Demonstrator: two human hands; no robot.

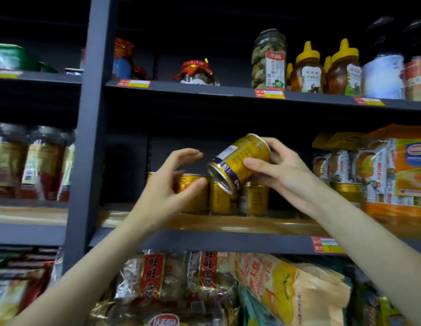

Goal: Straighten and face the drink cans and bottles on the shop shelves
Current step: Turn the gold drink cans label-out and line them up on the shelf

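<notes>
Single view only; no second view, so no shared region. Head-worn wide-angle camera, facing forward at a shop shelving unit, close in. Both forearms enter from the bottom corners and reach up to mid-frame. Fingers [256, 164] of the right hand [282, 171] and those of the left hand [167, 187] sit near frame centre, in front of the middle shelf [228, 241]. Above the fingers: an upper shelf [204, 90]. Below them: a lower tier of bagged goods [289, 290]. Left of the fingers: the grey upright post [87, 137]. Frame edges are blurred and bowed.
</notes>
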